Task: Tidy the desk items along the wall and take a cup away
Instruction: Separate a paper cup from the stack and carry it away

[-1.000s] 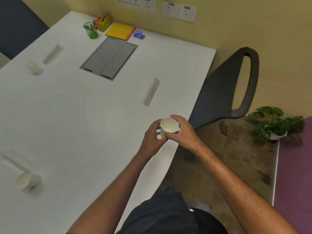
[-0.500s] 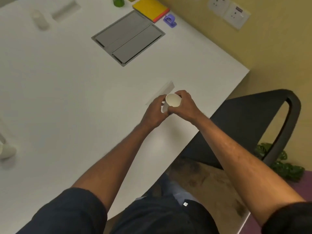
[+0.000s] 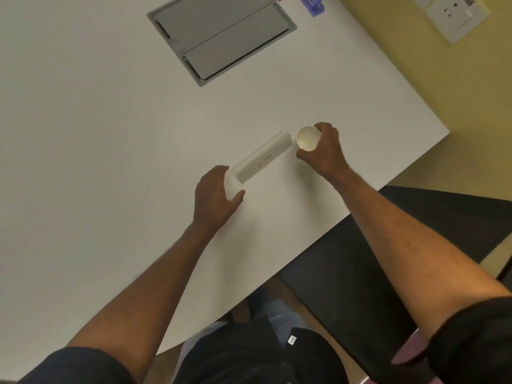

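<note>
My right hand (image 3: 325, 152) grips a white paper cup (image 3: 307, 138), its open mouth tilted toward me, just above the white desk (image 3: 110, 134) near its right edge. My left hand (image 3: 214, 199) is curled around a second white paper cup (image 3: 232, 184), which is hard to make out against the desk. Between the two hands a folded white name card (image 3: 266, 159) with handwriting on it lies on the desk. At the top edge, by the yellow wall, I see only a purple stapler-like item (image 3: 311, 4).
A grey cable hatch (image 3: 221, 37) is set into the desk ahead of my hands. A wall socket (image 3: 457, 18) sits at the top right. A black chair (image 3: 388, 245) stands under my right arm beside the desk's edge.
My hands, joined on the cups in front of me before, have reached out over the desk and separated, one cup in each, either side of the name card. The view tilted down.
</note>
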A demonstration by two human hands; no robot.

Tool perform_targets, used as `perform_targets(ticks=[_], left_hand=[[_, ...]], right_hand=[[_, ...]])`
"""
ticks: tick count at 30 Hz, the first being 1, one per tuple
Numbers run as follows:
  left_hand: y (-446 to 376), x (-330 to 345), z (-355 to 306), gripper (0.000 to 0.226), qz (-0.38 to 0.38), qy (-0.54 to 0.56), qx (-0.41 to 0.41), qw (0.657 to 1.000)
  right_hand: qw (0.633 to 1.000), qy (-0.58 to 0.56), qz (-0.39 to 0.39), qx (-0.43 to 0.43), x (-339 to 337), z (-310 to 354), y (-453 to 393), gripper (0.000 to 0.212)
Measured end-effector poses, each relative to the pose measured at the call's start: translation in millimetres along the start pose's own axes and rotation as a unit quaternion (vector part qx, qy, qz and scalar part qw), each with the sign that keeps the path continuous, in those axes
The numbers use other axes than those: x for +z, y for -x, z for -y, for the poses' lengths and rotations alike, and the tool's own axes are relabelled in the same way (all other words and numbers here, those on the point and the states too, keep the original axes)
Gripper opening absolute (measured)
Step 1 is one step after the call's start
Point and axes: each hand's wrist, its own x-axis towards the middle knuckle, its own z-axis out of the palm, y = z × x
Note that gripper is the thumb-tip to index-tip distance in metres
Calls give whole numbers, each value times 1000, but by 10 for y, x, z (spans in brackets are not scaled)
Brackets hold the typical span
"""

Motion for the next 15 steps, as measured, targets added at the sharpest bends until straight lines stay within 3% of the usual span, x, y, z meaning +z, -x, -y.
perform_targets(ticks=[10, 15], left_hand=[[40, 467, 434, 94, 60, -141, -71, 986], [11, 635, 558, 86, 93, -205, -52, 973]], right_hand=[[1000, 8, -17, -16, 100, -211, -639, 82], [1000, 13, -3, -18, 196, -297, -808, 81]])
